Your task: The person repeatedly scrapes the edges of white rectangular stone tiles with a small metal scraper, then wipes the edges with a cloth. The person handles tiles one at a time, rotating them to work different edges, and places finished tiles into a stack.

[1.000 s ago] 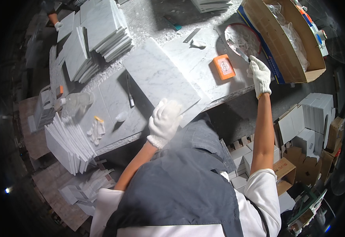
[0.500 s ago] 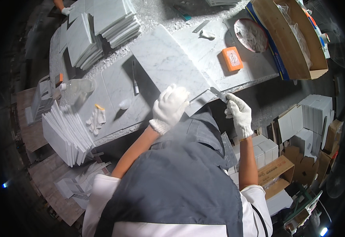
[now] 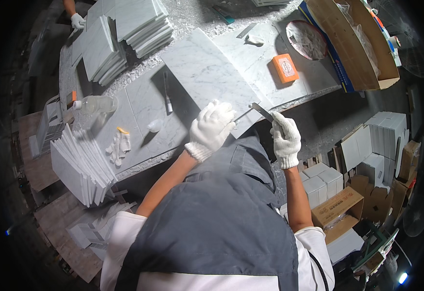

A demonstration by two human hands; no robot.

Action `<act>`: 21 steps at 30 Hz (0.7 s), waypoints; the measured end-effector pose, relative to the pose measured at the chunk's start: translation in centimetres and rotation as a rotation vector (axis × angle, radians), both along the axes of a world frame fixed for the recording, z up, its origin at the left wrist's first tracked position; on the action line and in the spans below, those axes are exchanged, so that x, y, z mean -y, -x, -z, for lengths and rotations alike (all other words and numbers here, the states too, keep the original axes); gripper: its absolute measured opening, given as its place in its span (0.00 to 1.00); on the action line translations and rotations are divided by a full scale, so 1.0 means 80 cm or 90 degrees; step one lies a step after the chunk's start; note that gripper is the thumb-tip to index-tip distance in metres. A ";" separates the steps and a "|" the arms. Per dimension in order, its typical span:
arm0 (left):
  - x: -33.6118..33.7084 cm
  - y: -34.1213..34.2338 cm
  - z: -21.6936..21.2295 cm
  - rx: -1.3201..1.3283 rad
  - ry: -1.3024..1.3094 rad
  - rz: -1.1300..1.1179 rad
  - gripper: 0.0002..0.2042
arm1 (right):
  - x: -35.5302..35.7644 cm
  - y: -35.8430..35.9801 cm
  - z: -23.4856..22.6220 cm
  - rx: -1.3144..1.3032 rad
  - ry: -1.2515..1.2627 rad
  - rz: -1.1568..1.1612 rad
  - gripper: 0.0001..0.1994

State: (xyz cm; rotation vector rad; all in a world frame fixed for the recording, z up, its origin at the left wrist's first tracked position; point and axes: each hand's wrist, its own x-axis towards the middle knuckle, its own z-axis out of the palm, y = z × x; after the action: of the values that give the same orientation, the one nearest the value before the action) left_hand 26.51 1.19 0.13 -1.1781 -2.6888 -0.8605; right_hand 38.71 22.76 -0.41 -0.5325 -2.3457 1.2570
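A long grey-veined marble tile (image 3: 207,63) lies over other slabs on the worktable, its near end toward my body. My left hand (image 3: 212,127), in a white knit glove, grips that near end, with its fingers bent together at the edge. To its right my right hand (image 3: 286,140), gloved too, is closed on a narrow flat metal blade (image 3: 261,111). The blade slants up and left, its tip beside the tile's near right corner. Whether the tip touches the tile I cannot tell. My right fingers cover the blade's lower end.
Left: stacked tiles (image 3: 83,165), a spare glove (image 3: 120,147), a clear bottle (image 3: 98,104), a white-handled tool (image 3: 168,97). Right: an orange box (image 3: 285,68), a round tray (image 3: 307,41), a cardboard box (image 3: 352,48). Far left, a co-worker's gloved hand (image 3: 78,21) nears more stacked tiles.
My right hand has shifted left and slightly up, bringing the blade over to the tile's near corner. My left hand stays at the tile's end, nearly still.
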 end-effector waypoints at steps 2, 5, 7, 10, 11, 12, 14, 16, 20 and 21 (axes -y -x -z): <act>0.002 0.001 0.002 -0.001 0.027 0.006 0.15 | 0.000 0.001 -0.004 -0.018 -0.085 -0.011 0.14; 0.003 0.001 0.003 0.014 0.084 -0.006 0.19 | 0.000 -0.001 -0.007 -0.069 -0.147 -0.015 0.14; 0.000 -0.001 -0.003 0.044 0.125 -0.027 0.21 | 0.003 -0.004 -0.006 -0.076 -0.147 -0.002 0.14; -0.011 -0.003 -0.022 0.093 -0.055 -0.004 0.25 | 0.015 -0.012 -0.006 -0.099 0.171 0.024 0.16; -0.015 -0.005 -0.030 0.210 -0.102 -0.029 0.25 | 0.020 -0.015 -0.006 -0.057 0.279 0.031 0.17; -0.020 -0.009 -0.038 0.338 -0.150 -0.061 0.26 | 0.027 -0.017 -0.008 -0.028 0.369 0.036 0.18; -0.029 -0.013 -0.054 0.525 -0.272 -0.090 0.21 | 0.040 -0.019 -0.014 0.078 0.507 0.057 0.22; -0.033 -0.008 -0.066 0.692 -0.274 -0.134 0.18 | 0.050 -0.021 -0.023 0.124 0.583 -0.031 0.21; -0.032 -0.010 -0.080 0.789 -0.181 -0.128 0.16 | 0.052 -0.021 -0.032 0.273 0.603 -0.142 0.18; -0.032 -0.012 -0.081 0.767 -0.174 -0.108 0.16 | 0.052 -0.020 -0.032 0.279 0.611 -0.153 0.16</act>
State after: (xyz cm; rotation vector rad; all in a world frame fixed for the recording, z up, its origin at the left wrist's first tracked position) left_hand 27.49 3.75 6.64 -0.3377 -3.1303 -2.3741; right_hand 40.29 18.64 2.15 -0.8915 -2.0078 2.6070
